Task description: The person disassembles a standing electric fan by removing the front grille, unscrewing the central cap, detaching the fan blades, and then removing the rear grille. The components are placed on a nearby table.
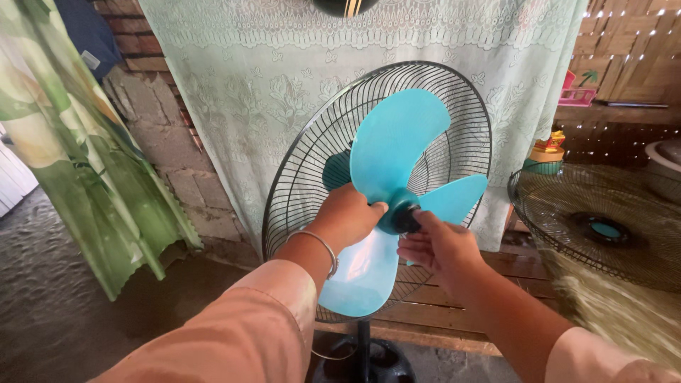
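A standing fan with a turquoise three-blade propeller (401, 138) sits in its black rear wire guard (305, 159), front guard off. My left hand (347, 216), with a metal bangle on the wrist, grips the blade near the hub. My right hand (433, 241) pinches the dark round cap (406, 216) at the centre of the hub with its fingertips. The fan's pole and black base (365, 358) show below my arms.
The removed front wire guard (603, 230) lies at the right on a bench. A pale lace curtain (284, 71) hangs behind the fan. A green patterned curtain (78, 156) hangs at left by a block wall. Wooden planks run under the fan.
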